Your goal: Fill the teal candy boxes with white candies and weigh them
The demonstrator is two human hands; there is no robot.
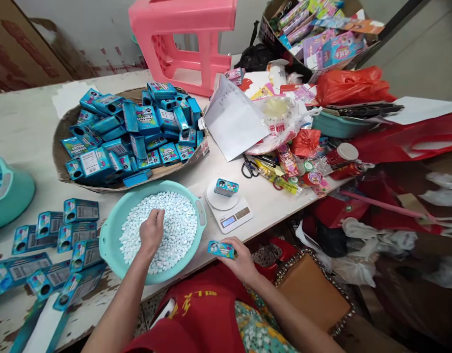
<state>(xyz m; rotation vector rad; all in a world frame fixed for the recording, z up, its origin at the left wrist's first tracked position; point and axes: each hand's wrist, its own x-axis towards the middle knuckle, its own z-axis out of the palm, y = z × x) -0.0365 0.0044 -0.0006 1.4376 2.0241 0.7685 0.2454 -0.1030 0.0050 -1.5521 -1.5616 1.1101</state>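
My left hand reaches into a teal basin full of small white candies, fingers curled down into the heap. My right hand holds a small blue box at the table's front edge, just right of the basin. Another blue box sits on a white kitchen scale behind my right hand.
A flat basket piled with blue boxes stands behind the basin. Several blue boxes lie in rows at the left. A pink stool, scissors, papers, bags and a carton of packets crowd the back right. A teal container sits far left.
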